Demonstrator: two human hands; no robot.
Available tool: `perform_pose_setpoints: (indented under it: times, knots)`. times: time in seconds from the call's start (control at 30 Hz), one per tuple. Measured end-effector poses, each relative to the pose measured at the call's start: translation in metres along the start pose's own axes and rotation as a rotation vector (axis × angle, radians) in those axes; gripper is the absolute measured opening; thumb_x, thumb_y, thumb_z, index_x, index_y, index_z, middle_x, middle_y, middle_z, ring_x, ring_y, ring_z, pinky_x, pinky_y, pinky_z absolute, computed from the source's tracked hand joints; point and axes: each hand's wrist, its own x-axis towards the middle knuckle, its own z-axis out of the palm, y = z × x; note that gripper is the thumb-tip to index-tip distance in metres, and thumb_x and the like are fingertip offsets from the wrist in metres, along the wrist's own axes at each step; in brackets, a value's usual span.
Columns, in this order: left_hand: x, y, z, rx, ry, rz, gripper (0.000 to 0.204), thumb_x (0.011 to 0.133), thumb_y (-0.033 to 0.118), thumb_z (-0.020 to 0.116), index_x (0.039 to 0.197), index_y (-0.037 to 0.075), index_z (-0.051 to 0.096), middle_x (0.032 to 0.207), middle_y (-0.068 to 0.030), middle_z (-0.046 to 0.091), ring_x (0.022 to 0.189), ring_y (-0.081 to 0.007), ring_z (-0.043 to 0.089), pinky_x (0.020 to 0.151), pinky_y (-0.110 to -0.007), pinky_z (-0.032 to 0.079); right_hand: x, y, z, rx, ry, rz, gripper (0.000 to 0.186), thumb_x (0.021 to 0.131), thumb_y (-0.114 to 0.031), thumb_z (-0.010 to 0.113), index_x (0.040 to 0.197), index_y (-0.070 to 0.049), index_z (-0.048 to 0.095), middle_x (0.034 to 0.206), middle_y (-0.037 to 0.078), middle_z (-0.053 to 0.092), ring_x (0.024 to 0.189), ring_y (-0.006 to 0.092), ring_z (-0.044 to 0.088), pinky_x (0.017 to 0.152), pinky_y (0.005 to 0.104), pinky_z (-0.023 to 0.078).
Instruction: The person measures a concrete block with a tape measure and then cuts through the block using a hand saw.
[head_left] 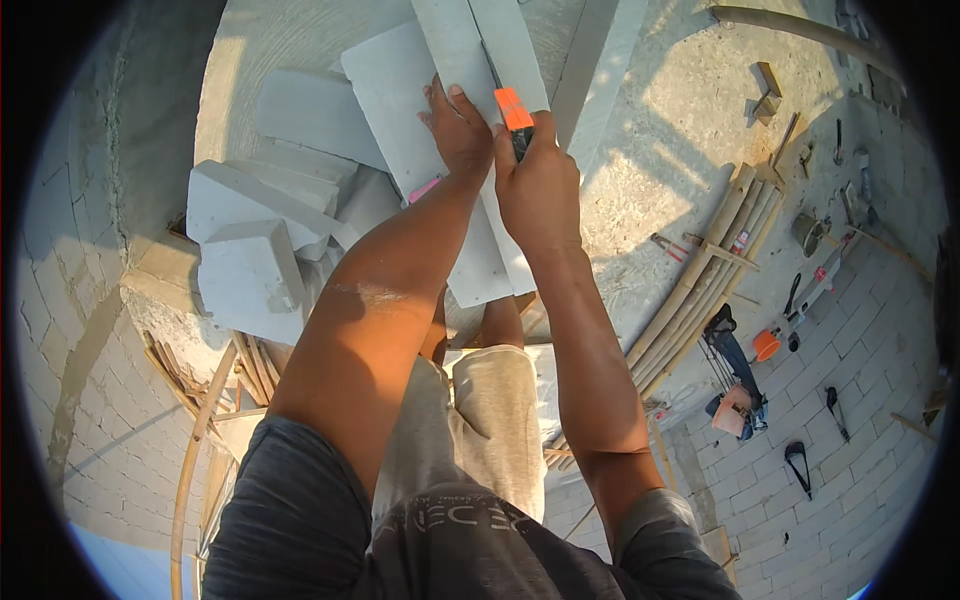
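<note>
My right hand is wrapped around the orange and black handle of a hand saw. The saw's thin dark blade lies along a narrow cut line in a long pale grey lightweight block, pointing away from me. My left hand rests with fingers stretched out on the block's surface, just left of the saw. Beneath it is another flat pale block. A small pink thing peeks out beside my left forearm, mostly hidden.
Cut block pieces are heaped at the left. Another long block stands right of the saw. Bamboo poles lie at the right near red-handled pliers, a metal bucket and an orange cup. Block walls surround the area.
</note>
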Motion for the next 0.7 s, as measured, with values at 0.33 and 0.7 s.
perform_pose_setpoints:
  times: [0.33, 0.7]
  knots:
    - [0.005, -0.022, -0.004, 0.005, 0.076, 0.077, 0.055, 0.112, 0.034, 0.028, 0.152, -0.003, 0.038, 0.154, -0.0303, 0.045, 0.153, -0.0451, 0.029, 0.128, -0.058, 0.012, -0.167, 0.069, -0.038, 0.107, 0.003, 0.006, 0.025, 0.097, -0.012, 0.073, 0.110, -0.001, 0.055, 0.083, 0.018, 0.071, 0.072, 0.0381, 0.074, 0.059, 0.0434, 0.057]
    - [0.013, -0.023, -0.008, 0.001, 0.092, 0.071, 0.054, 0.112, 0.034, 0.029, 0.151, -0.002, 0.041, 0.153, -0.0298, 0.047, 0.151, -0.0454, 0.033, 0.128, -0.057, 0.013, -0.213, 0.082, -0.051, 0.082, -0.024, -0.039, 0.027, 0.096, -0.009, 0.073, 0.114, 0.002, 0.056, 0.087, 0.019, 0.073, 0.075, 0.0353, 0.076, 0.065, 0.0397, 0.060]
